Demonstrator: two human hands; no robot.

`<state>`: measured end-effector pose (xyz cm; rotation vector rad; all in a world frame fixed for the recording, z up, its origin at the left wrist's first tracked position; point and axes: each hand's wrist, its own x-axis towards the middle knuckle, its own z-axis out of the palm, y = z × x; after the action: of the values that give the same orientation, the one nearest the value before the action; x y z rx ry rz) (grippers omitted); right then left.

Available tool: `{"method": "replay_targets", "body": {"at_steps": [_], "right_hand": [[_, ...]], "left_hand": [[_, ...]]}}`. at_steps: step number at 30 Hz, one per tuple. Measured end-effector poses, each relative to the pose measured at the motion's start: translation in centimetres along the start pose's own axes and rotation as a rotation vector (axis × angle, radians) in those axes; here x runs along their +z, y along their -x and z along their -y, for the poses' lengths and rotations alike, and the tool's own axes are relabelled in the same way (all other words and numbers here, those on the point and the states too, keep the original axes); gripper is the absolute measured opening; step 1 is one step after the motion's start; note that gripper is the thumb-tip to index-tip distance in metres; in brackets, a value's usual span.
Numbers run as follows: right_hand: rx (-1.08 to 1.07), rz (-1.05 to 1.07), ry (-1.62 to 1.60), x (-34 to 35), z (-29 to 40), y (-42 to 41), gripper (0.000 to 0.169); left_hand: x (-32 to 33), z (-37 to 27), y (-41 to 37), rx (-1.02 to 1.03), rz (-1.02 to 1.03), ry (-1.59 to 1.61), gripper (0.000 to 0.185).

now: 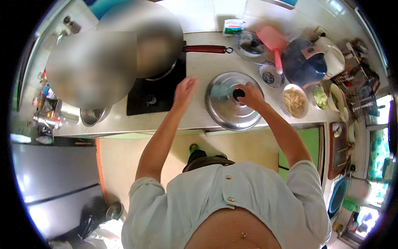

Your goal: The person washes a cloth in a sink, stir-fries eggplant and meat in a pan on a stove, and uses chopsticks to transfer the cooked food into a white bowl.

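My right hand (251,97) grips the black knob (238,94) of a large domed metal lid (219,107). The lid is at the front of the countertop, its near rim reaching the edge; what lies under it is hidden. Above the front right part of the black cooktop (152,101) is my left hand (186,91), blurred, with nothing seen in it. Beyond it, the red handle (206,49) of a pan points right from the cooktop. A blurred patch covers most of that pan, so its contents cannot be made out.
Right of the lid stand a patterned bowl (271,74), a bowl of pale sliced food (294,102) and a bowl of chopped green food (319,97). Behind are a pink scoop-shaped utensil (273,39) and a dark blue pot (300,63). A metal bowl (91,117) sits left of the cooktop.
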<state>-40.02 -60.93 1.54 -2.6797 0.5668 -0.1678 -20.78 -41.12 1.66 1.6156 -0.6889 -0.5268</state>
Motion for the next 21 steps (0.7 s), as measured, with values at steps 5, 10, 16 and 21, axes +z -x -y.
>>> {"method": "replay_targets", "body": {"at_steps": [5,10,16,21], "right_hand": [[0.079,-0.084,0.0,2.4,-0.2,-1.5,0.041],[0.152,-0.142,-0.01,2.8,1.1,-0.9,0.045],[0.225,-0.076,-0.027,2.3,1.0,0.3,0.049],[0.089,-0.099,-0.15,3.3,-0.5,1.3,0.05]], "left_hand": [[6.1,-1.9,-8.6,-0.44,0.011,0.799,0.077],[9.5,-1.1,-15.6,-0.552,-0.371,1.156,0.04],[8.0,-3.1,-11.3,-0.565,-0.457,1.079,0.019],[1.7,0.1,-5.6,-0.44,-0.304,0.936,0.011]]}}
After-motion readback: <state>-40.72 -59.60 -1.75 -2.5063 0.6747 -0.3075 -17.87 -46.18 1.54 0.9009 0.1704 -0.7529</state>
